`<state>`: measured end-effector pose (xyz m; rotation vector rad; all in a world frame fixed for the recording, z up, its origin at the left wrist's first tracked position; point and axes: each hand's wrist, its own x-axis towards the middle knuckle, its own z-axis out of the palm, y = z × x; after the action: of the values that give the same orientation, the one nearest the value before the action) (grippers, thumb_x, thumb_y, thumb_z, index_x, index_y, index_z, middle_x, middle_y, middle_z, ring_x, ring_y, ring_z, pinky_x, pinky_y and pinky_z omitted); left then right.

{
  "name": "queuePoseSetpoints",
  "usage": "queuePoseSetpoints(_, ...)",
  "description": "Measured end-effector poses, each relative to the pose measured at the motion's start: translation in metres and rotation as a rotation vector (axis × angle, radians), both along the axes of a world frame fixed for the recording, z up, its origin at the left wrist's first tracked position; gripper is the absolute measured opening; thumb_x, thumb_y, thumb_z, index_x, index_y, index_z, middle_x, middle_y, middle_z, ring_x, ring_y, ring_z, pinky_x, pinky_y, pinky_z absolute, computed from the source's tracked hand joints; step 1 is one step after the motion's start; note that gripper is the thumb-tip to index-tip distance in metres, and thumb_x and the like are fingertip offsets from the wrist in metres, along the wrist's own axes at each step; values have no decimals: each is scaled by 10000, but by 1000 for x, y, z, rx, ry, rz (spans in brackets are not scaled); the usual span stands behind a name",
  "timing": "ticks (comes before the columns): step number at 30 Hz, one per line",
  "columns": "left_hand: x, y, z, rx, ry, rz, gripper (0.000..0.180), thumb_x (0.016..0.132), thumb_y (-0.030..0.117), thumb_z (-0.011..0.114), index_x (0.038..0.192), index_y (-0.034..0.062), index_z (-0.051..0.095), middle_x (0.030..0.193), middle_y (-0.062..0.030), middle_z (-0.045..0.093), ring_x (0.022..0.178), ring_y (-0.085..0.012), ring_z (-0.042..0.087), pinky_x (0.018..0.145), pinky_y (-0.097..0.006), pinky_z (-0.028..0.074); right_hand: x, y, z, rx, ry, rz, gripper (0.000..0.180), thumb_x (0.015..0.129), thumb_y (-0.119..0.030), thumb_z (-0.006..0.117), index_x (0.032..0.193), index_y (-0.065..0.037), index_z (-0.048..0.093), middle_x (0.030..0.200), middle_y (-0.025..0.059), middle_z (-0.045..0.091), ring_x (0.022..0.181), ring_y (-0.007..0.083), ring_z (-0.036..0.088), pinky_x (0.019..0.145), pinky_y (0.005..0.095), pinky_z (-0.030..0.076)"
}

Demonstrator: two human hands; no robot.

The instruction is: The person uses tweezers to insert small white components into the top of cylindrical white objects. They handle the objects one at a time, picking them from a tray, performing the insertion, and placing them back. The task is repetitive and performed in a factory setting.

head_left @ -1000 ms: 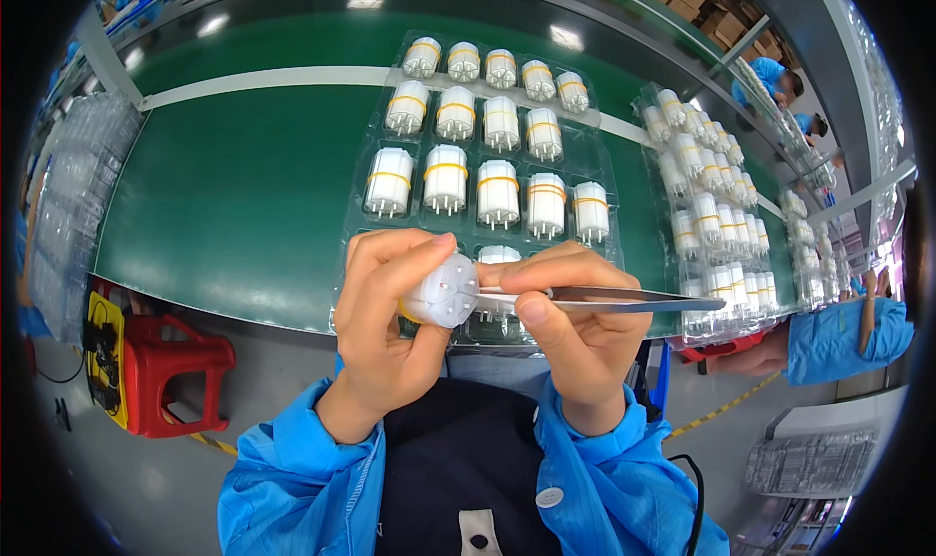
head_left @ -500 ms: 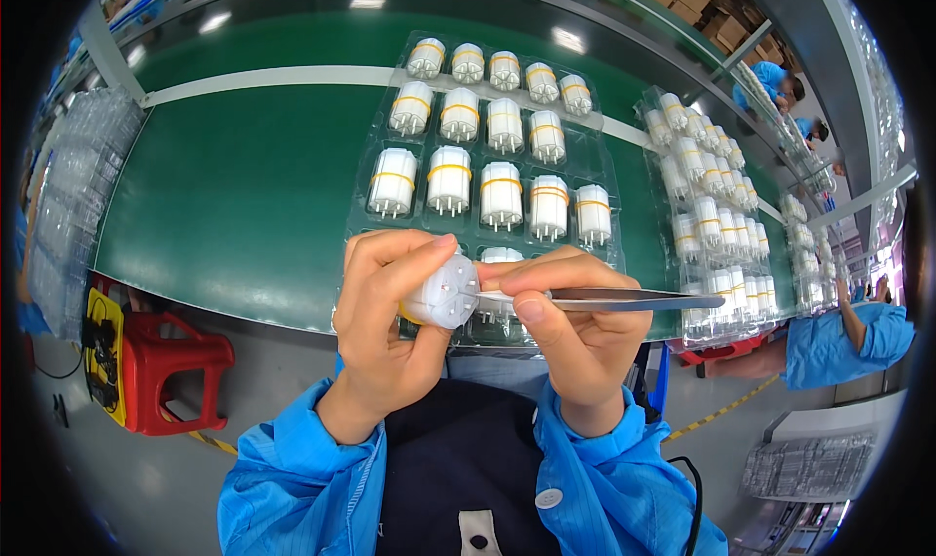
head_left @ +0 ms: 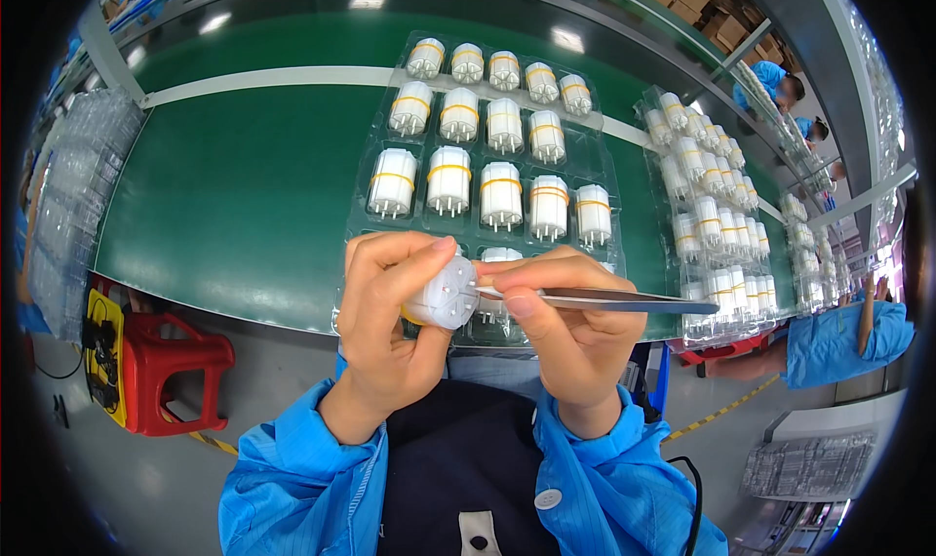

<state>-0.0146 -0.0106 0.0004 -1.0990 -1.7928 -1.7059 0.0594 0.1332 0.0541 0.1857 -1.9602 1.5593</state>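
My left hand (head_left: 385, 312) is closed round a white cylindrical plug unit (head_left: 450, 300), its pinned end turned toward my right hand. A yellow band shows at its lower left edge. Between the thumb and fingers of my right hand (head_left: 570, 322) is a pair of metal tweezers (head_left: 634, 299), their back end pointing right. The tweezer tips reach the unit's pinned face; what they touch there is too small to make out. Just beyond my hands, a clear plastic tray (head_left: 370, 117) holds rows of similar white units (head_left: 501, 195) with yellow bands, pins toward me.
More filled trays of white units (head_left: 726, 226) stand to the right on the green bench (head_left: 234, 195). Stacked clear trays (head_left: 88, 176) rise at the far left. A red stool (head_left: 175, 371) stands lower left. Another person's blue sleeve (head_left: 848, 343) shows at the right.
My right hand and the tweezers have shifted slightly left, toward the pinned face. My left hand and the unit have hardly moved.
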Motion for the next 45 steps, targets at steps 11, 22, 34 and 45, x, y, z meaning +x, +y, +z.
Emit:
queuePoseSetpoints(11,3,9,2,162,-47,164,487,721,-113,692,1185,-7,586,1118,-213,627,1022,-326,600,836,-378,512,9,-6,-8,-282,20,69,159,906,8,658,1052,66,681,1013,174,700,905,190,670,776,291,532)
queuePoseSetpoints(22,14,0,-6,-13,27,7,561,828,-113,586,1349,-52,386,1335,-278,457,1242,-331,488,1036,-414,420,9,-11,-9,-242,47,8,163,903,13,659,1055,70,679,1020,181,705,912,204,680,791,290,540)
queuePoseSetpoints(34,13,-2,-4,-92,147,118,495,854,-41,649,1309,-50,454,1259,-216,483,1152,-326,507,971,-400,448,9,-14,-8,-195,28,-31,159,889,21,666,1038,70,688,998,188,714,888,216,686,776,300,542)
queuePoseSetpoints(45,12,3,-8,32,107,132,564,690,-100,666,1233,-3,547,1216,-180,571,1066,-354,527,908,-425,460,6,-14,-11,-149,27,-67,134,878,19,675,1004,61,693,954,175,727,830,212,692,721,289,545)
